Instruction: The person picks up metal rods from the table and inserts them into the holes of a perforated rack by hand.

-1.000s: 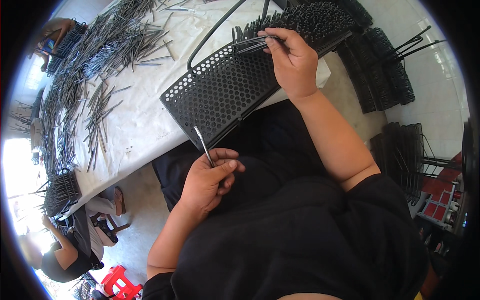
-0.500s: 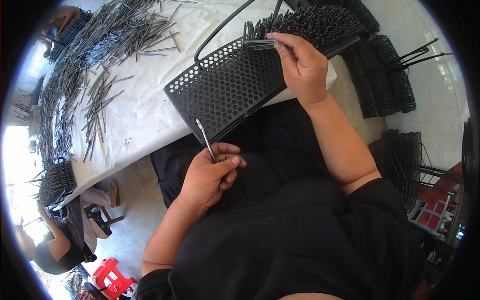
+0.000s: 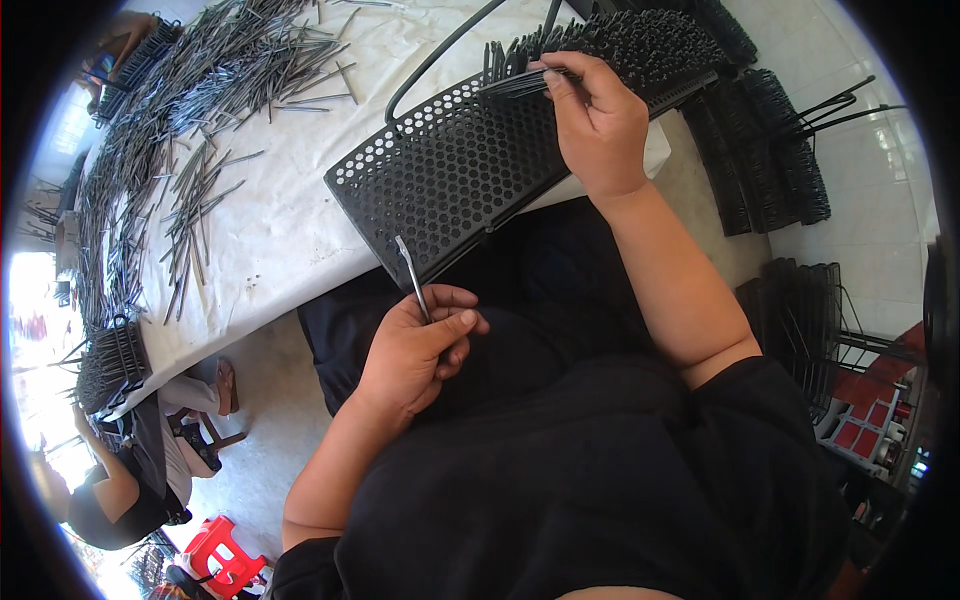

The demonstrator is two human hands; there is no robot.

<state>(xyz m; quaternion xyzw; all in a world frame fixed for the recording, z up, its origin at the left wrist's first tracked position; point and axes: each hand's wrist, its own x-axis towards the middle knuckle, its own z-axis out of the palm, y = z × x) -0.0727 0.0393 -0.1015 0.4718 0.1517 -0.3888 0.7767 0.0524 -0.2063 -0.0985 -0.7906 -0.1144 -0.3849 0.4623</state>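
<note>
A black perforated metal rack [image 3: 430,185] lies slanted across the table's near edge, its honeycomb of holes bare at the near left. Dark thin rods [image 3: 650,45] stand packed in its far right part. My right hand [image 3: 603,130] is closed in a pinch on a small bundle of thin dark rods [image 3: 515,87], held nearly level over the rack beside the standing ones. Closer to my body, my left hand [image 3: 415,345] is wrapped round a slim silvery metal rod [image 3: 410,265]. Its upper end has a small shaped tip and points toward the rack's near left corner.
Loose rods [image 3: 250,60] are heaped over the white-covered table [image 3: 290,170] at the left. Black racks [image 3: 765,160] filled with rods stand on the right. A person [image 3: 115,490] sits at lower left, near a red stool [image 3: 225,555].
My right hand has shifted slightly up and left with the bundle, which now slants more. The rack has slid a touch left. My left hand has hardly moved.
</note>
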